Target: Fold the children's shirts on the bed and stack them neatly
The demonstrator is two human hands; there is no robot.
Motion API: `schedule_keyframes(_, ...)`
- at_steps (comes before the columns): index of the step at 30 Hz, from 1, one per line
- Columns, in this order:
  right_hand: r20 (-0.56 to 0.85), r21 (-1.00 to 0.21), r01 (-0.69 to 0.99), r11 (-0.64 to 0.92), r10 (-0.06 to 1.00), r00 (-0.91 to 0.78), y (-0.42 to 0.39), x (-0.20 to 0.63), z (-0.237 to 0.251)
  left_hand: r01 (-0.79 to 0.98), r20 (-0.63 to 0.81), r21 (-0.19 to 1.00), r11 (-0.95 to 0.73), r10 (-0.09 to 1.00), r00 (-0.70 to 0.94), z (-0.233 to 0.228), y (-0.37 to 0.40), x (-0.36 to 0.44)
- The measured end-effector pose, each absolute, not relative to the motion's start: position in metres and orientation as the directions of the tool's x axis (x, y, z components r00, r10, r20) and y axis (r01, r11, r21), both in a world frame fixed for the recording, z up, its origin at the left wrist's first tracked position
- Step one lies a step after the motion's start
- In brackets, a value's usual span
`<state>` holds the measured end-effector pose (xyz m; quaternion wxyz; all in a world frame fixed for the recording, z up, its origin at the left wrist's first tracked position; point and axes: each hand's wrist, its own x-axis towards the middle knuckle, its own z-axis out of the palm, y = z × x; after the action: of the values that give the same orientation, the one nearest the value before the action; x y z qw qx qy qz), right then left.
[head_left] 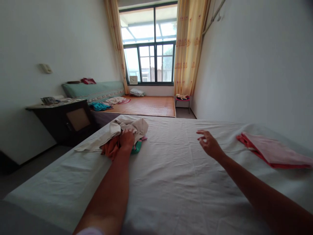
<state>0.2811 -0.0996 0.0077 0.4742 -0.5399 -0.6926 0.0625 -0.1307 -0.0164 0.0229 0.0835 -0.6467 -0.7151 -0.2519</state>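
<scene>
Both my forearms are bare from wrist to past the elbow; no watch, ring or glove on my left hand (126, 139) or my right hand (209, 144). A pale lilac sleeve edge (89, 231) shows on my left upper arm.

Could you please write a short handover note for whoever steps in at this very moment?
Left hand: closed on the pile of crumpled clothes at the bed's left side.
Right hand: open, empty, above the white sheet.
Done: folded pink cloth lies flat at the right edge.
Left: the pile looks unfolded; beige, orange and green pieces show.
</scene>
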Motion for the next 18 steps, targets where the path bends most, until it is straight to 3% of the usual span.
schedule_keyframes(4, 0.508, -0.660, 0.551, 0.510, 0.844, -0.171, -0.106, 0.213, 0.007, 0.911, 0.503, 0.398, -0.106, 0.856, -0.120, 0.049, -0.028, -0.083)
schedule_keyframes(8, 0.502, -0.777, 0.339, 0.530, 0.847, -0.174, -0.101, 0.176, 0.018, 0.661, 0.596, 0.450, -0.601, 0.753, 0.279, 0.063, -0.063, -0.011)
schedule_keyframes(12, 0.482, -0.866, 0.101, 0.489, 0.872, -0.087, -0.089, 0.177, 0.023, 0.415, 0.645, 0.356, -0.837, 0.542, 0.540, 0.051, -0.096, 0.028)
schedule_keyframes(16, 0.407, -0.909, -0.075, 0.411, 0.911, 0.063, -0.079, 0.213, 0.025, 0.415, 0.595, 0.195, -0.889, 0.443, 0.670, 0.034, -0.103, 0.035)
schedule_keyframes(18, 0.361, -0.894, -0.175, 0.412, 0.895, 0.262, -0.071, 0.248, 0.025, 0.429, 0.563, 0.089, -0.899, 0.401, 0.723, 0.026, -0.099, 0.035)
